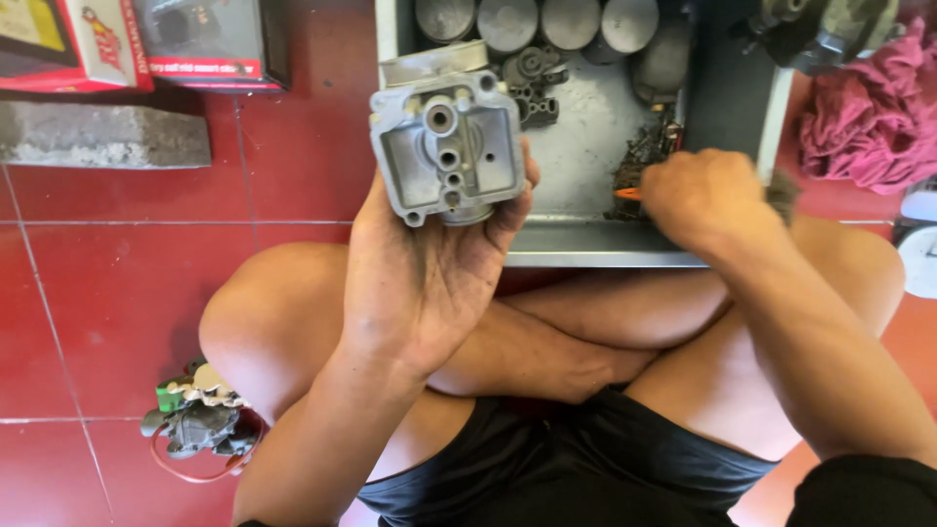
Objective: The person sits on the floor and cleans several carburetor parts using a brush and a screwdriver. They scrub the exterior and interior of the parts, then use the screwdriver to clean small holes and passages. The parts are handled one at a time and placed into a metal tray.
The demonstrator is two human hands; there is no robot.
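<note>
Left hand (429, 263) wrapped round grey carb body (447, 137), held up over metal tray (586, 256). Right hand (698, 200) fisted on orange-tipped tool (630, 193) in tray. Keep body steady, open side facing up, imo.

Person seen from above, seated. Left hand (429, 263) bare: no glove, ring or watch; dark grime smudged over the palm and fingers. Right hand (698, 195) bare too, with the same dirty film across the knuckles. Both forearms uncovered. Legs bare at knee and shin. Dark shorts (576, 459), black or a very deep navy (hard to tell in this light), of smooth thin fabric with soft folds. A black sleeve edge (864, 488) shows on the right arm at the lower corner.
</note>
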